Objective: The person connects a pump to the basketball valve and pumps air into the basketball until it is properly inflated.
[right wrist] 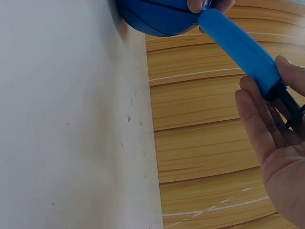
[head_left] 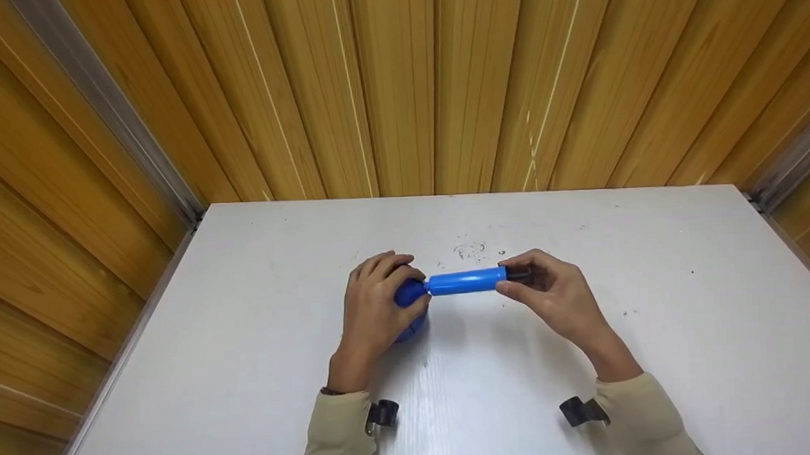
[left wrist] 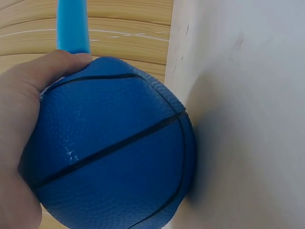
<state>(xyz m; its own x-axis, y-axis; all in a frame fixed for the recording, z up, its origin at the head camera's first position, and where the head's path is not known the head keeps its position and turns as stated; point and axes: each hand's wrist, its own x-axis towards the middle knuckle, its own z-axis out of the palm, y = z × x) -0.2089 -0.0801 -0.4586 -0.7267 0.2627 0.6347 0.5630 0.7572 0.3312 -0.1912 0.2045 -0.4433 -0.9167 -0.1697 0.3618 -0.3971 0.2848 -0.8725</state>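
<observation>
A blue toy basketball (left wrist: 114, 148) with black seam lines sits on the white table. My left hand (head_left: 378, 297) grips it from above and the side, thumb near the spot where a pump meets it. The light-blue hand pump (head_left: 467, 281) lies level, its narrow end against the ball. With thumb and fingers my right hand (head_left: 558, 292) pinches the pump's far end, where a black handle (right wrist: 290, 107) on a short rod sticks out toward the palm. Whether a needle is inside the ball is hidden by the left fingers.
The white table (head_left: 247, 371) carries small dark marks and scuffs past the pump. Yellow wood-look panels (head_left: 399, 84) rise behind its back edge and along the sides. Black camera mounts (head_left: 384, 414) stick out from both sleeves.
</observation>
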